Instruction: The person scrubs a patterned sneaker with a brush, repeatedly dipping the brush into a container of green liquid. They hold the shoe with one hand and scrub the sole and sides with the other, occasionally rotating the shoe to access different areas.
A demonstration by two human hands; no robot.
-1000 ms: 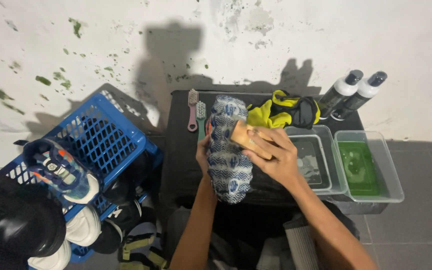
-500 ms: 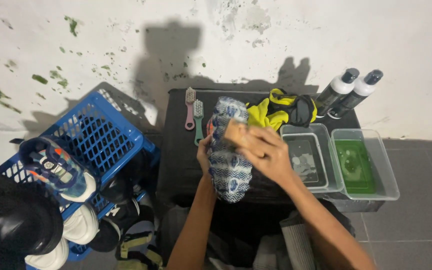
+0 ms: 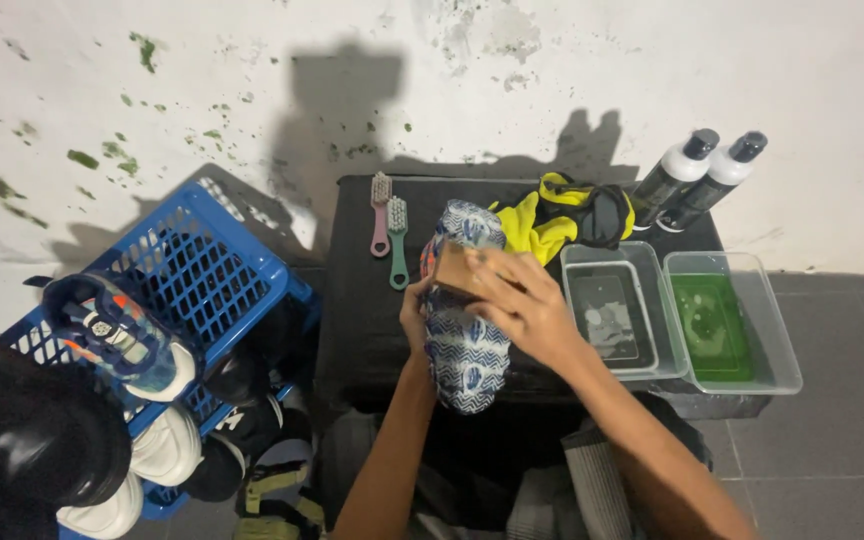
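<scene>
The left hand (image 3: 415, 312) is wrapped around the side of a blue-and-white patterned shoe (image 3: 464, 330), fingers closed on it, holding it sole-up above the front middle of the black surface (image 3: 352, 300). The shoe's toe end points toward the back edge and its heel end hangs past the front edge, over the person's lap. The right hand (image 3: 522, 305) lies across the top of the shoe, fingers curled down around a tan wooden brush (image 3: 455, 275) and pressing it against the shoe.

Just to the left of the shoe, near the back left of the surface, a pink brush (image 3: 380, 212) and a green brush (image 3: 397, 238) lie side by side, bristles at the far end. Behind the right hand, at the back edge, sits a crumpled yellow and black cloth (image 3: 557, 215). On the right side of the surface stand two clear tubs touching each other: the nearer tub (image 3: 612, 318) holds cloudy water, and the outer tub (image 3: 727, 325) holds green liquid and juts past the right edge. Two white bottles with dark caps (image 3: 702, 170) lean at the back right corner, against the wall.

On the floor to the left of the surface is a blue plastic basket (image 3: 217, 275) with several shoes in it, one blue sneaker (image 3: 117, 335) resting on its rim.
</scene>
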